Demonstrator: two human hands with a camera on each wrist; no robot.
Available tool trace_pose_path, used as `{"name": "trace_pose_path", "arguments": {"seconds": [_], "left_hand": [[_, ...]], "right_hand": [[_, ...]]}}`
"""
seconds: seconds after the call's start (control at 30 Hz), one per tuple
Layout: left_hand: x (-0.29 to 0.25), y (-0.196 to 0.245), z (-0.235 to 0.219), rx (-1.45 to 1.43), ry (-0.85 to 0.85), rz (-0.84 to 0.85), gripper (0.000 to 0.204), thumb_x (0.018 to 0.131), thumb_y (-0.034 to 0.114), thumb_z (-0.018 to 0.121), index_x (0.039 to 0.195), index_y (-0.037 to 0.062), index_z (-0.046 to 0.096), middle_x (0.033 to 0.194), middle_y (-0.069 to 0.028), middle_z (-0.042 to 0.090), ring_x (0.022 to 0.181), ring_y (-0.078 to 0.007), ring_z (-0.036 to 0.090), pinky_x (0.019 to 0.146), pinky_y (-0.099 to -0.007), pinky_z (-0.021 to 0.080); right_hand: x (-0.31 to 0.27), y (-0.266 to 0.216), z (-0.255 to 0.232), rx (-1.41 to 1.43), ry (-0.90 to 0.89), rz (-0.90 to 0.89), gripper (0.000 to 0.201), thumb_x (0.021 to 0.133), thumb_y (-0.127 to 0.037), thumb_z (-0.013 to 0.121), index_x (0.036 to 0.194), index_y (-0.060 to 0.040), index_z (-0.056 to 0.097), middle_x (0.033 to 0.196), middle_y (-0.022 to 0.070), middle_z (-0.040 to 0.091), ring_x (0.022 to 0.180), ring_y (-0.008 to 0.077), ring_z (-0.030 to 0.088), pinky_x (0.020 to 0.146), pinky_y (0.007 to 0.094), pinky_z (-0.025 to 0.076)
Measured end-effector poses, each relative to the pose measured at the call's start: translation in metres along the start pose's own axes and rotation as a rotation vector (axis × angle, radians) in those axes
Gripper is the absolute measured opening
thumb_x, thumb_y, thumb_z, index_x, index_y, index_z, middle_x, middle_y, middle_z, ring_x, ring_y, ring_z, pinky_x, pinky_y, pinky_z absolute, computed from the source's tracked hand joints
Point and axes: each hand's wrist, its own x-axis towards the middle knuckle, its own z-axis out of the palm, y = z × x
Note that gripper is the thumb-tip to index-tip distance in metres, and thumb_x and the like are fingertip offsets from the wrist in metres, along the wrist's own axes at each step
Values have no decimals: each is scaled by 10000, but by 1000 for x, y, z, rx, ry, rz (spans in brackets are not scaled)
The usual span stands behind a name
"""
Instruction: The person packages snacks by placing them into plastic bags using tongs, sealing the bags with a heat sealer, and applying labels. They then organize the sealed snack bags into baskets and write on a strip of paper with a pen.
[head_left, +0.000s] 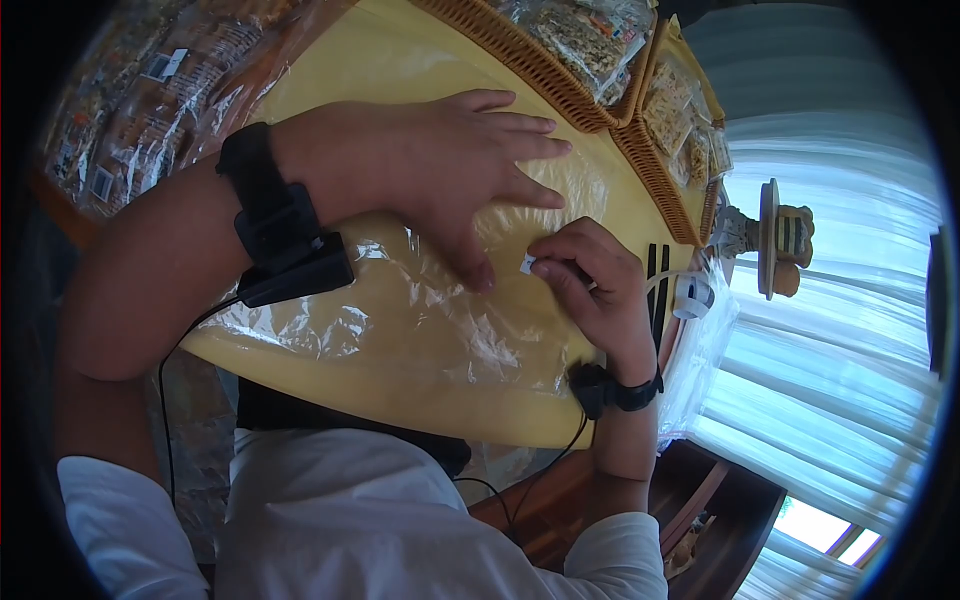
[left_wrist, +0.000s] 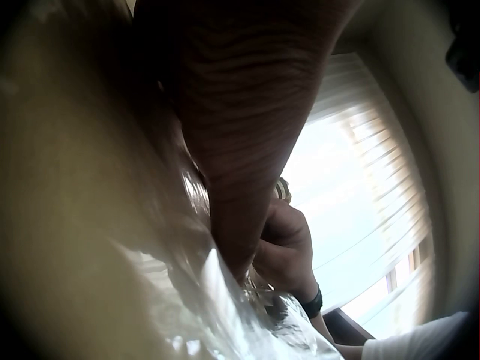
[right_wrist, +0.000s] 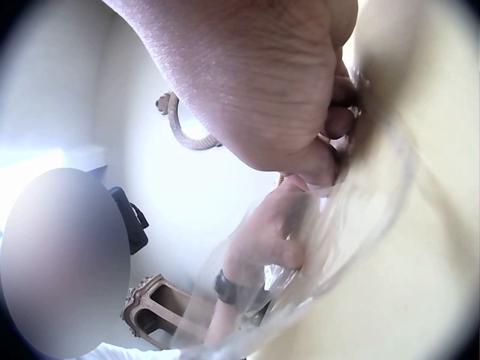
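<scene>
A clear plastic bag [head_left: 350,335] lies flat and wrinkled over the yellow tabletop [head_left: 480,418]. Spread across its upper part, my left hand [head_left: 445,160] rests palm down with fingers apart. My right hand [head_left: 605,285] pinches a small white piece, like a label [head_left: 527,265], between thumb and curled forefinger, close over the plastic. In the left wrist view, the left hand [left_wrist: 240,150] blocks most of the work, with the right hand [left_wrist: 285,247] beyond it. From the right wrist, the right hand's fingertips [right_wrist: 340,122] show low at the surface, facing the left hand [right_wrist: 259,236].
Wicker baskets [head_left: 530,70] with packaged food [head_left: 590,45] line the far edge. Bagged packages [head_left: 150,100] are piled at the left. Two black sticks [head_left: 653,285] and a white roll-like object [head_left: 693,297] lie by the right wrist. A figurine [head_left: 793,237] stands beyond.
</scene>
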Motion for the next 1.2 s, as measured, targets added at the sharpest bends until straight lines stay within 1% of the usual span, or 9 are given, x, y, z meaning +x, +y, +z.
{"name": "trace_pose_path", "arguments": {"seconds": [0.1,0.3,0.37,0.6,0.8,0.9,1.0,1.07,1.2], "left_hand": [[0,-1,0,1,2,0,977,762,673,840,1588,228,568,1761,-166,310,1652,-327,234,1339,-549,139],[-1,-1,0,-7,3,0,979,765,679,837,1589,226,566,1761,-166,310,1652,-329,232,1339,-546,136],[-1,-1,-1,-10,7,-1,977,766,679,836,1589,225,567,1761,-166,310,1652,-329,231,1339,-546,135],[1,-4,1,-9,-1,6,996,753,695,836,1589,226,567,1757,-176,314,1650,-332,237,1337,-547,135],[2,-6,5,-2,8,10,1021,741,730,821,1595,236,557,1754,-189,313,1645,-358,242,1334,-570,137],[2,-6,4,-8,-1,12,1022,743,749,809,1593,237,560,1755,-193,307,1646,-363,238,1334,-578,127],[2,-6,2,-18,-12,10,1026,741,764,802,1587,233,570,1758,-197,300,1648,-362,235,1336,-575,113],[2,-7,2,-22,-14,7,1028,738,769,800,1583,229,575,1759,-199,297,1649,-361,234,1337,-572,108],[3,-8,4,-27,-15,6,1038,736,767,799,1581,208,578,1758,-204,298,1651,-354,229,1339,-564,94]], "right_hand": [[0,3,0,-1,-10,-31,173,887,38,793,1041,-35,760,942,91,709,810,232,716,729,326,566],[0,-9,1,21,-7,153,169,890,38,791,1041,-33,761,941,90,703,804,231,712,729,329,563],[1,-2,2,-3,10,2,170,891,39,790,1043,-33,762,937,90,697,806,229,710,731,327,560],[1,4,1,1,-13,-53,147,895,41,786,1021,-28,752,944,89,694,817,221,712,734,320,556],[1,-10,-5,-20,-49,136,150,908,4,795,1040,-27,732,939,78,694,765,188,697,705,324,551],[3,-14,-4,-60,-47,126,149,926,-37,788,1059,-32,722,941,89,696,731,214,695,686,338,552],[11,-22,-6,-242,-68,16,130,941,-72,770,1050,-40,705,945,110,697,740,275,704,680,374,559],[18,-24,-11,-344,-150,-92,123,946,-99,758,1039,-56,690,940,128,691,772,332,707,681,422,561],[32,-31,-18,-439,-243,-158,118,946,-107,748,1027,-57,679,921,134,675,774,348,700,686,441,566]]}}
